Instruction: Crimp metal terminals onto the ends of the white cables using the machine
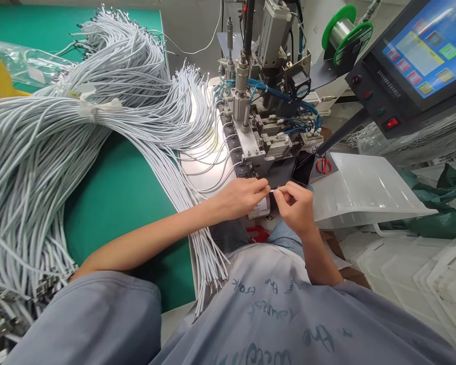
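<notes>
In front of the machine, my left hand [245, 196] and my right hand [297, 205] face each other with fingertips nearly meeting. Both are closed in a pinch. Between them shows a short, thin white piece that looks like the end of a cable [272, 191]; most of it is hidden by the fingers. Just beyond the hands stands the machine [251, 139], with metal cylinders and blue air tubes. Several white cables [201, 162] run from the bundle to its left edge. Loose ends of white cables [209, 253] hang over the table edge below my left forearm.
A large tied bundle of white cables [110, 114] covers much of the green table mat [117, 203]. To the right are a touchscreen [425, 50], a wire spool [344, 33], a phone [303, 168], red-handled scissors [324, 166] and a translucent plastic tray [372, 187].
</notes>
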